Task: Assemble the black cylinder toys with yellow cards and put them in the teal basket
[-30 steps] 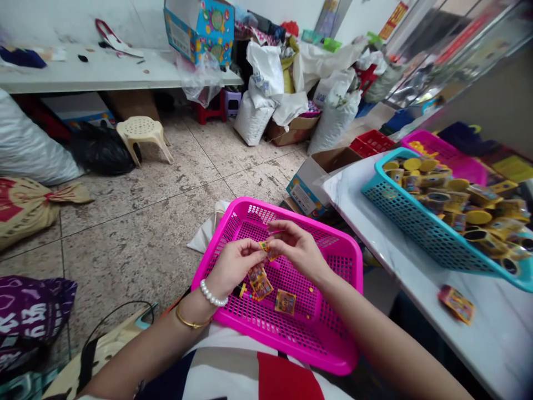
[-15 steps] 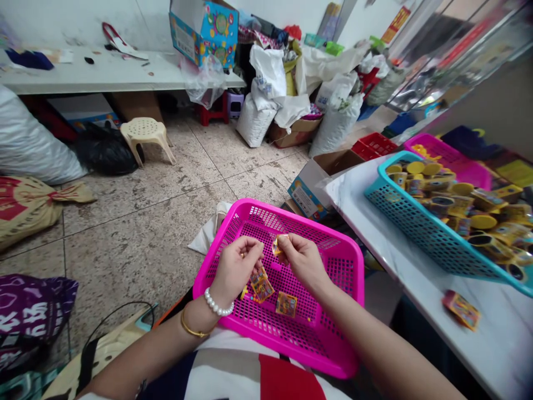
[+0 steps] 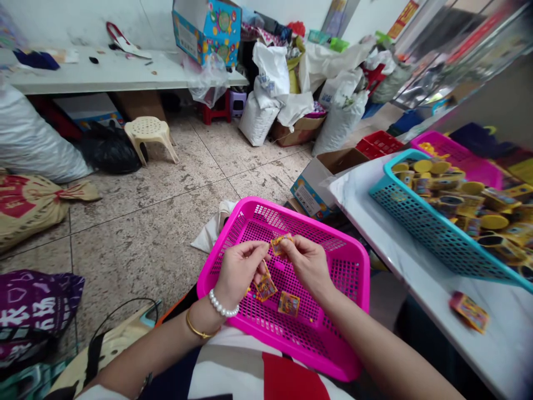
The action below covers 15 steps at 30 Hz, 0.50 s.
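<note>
Over a pink plastic basket point(image 3: 358, 311) on my lap, my right hand point(image 3: 310, 264) pinches a small yellow printed packet point(image 3: 278, 244) between thumb and fingers. My left hand point(image 3: 244, 269), with a pearl bracelet at its wrist, is closed in a pinch by the packet's left edge. Its fingertips hide whatever is between them. Below the left fingers is a second yellow packet point(image 3: 265, 288), partly covered by them. A third packet point(image 3: 288, 304) lies flat on the basket floor. Tiny coloured beads point(image 3: 255, 296) are scattered near the second packet.
To the right, a marble-patterned table point(image 3: 437, 289) bears a teal basket point(image 3: 433, 228) full of yellow cup-like pieces and another packet point(image 3: 469, 312). An open carton point(image 3: 320, 183) stands beyond my basket. A beige stool point(image 3: 149, 130) and several sacks point(image 3: 260, 114) are farther off.
The packet in my right hand has turned so that more of its printed side shows. My left fingertips have moved closer to its left edge. The whole view has shifted slightly.
</note>
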Motion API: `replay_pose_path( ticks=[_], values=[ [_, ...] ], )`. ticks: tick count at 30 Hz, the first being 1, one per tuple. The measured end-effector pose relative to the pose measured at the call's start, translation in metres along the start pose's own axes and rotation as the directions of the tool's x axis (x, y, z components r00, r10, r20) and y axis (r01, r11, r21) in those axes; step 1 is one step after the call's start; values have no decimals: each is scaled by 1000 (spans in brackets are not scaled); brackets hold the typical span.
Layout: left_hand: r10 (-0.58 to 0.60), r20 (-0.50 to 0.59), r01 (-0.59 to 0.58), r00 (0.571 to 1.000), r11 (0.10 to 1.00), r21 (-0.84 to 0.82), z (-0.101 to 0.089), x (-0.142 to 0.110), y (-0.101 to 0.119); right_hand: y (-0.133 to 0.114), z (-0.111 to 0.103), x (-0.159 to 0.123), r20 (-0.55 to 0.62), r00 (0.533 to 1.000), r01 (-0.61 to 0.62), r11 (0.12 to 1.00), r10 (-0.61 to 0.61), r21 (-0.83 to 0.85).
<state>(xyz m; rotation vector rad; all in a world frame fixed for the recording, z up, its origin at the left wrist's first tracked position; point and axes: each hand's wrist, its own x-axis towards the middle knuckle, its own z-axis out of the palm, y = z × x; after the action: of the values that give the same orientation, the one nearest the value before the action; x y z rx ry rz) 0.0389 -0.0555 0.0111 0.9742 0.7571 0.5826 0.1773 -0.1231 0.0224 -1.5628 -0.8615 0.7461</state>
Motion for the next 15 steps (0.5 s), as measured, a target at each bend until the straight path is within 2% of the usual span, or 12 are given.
replay_pose_path(
  ticks=[5, 9, 12, 15],
  values=[
    [-53, 42, 58, 998, 990, -131, -1, 3, -2, 10, 1, -4, 25, 999, 28, 998, -27, -52],
    [-65, 59, 74, 996, 984, -163, -3, 5, -3, 17, 1, -6, 49, 998, 36, 992, -30, -121],
    [-119, 36, 123, 992, 975, -184, -5, 5, 1, 15, 1, -7, 51, 997, 70, 993, -65, -95],
    [-137, -1, 135, 991, 977, -166, -9, 7, 11, 13, 0, -6, 91, 994, 55, 998, -51, -31]
  ],
)
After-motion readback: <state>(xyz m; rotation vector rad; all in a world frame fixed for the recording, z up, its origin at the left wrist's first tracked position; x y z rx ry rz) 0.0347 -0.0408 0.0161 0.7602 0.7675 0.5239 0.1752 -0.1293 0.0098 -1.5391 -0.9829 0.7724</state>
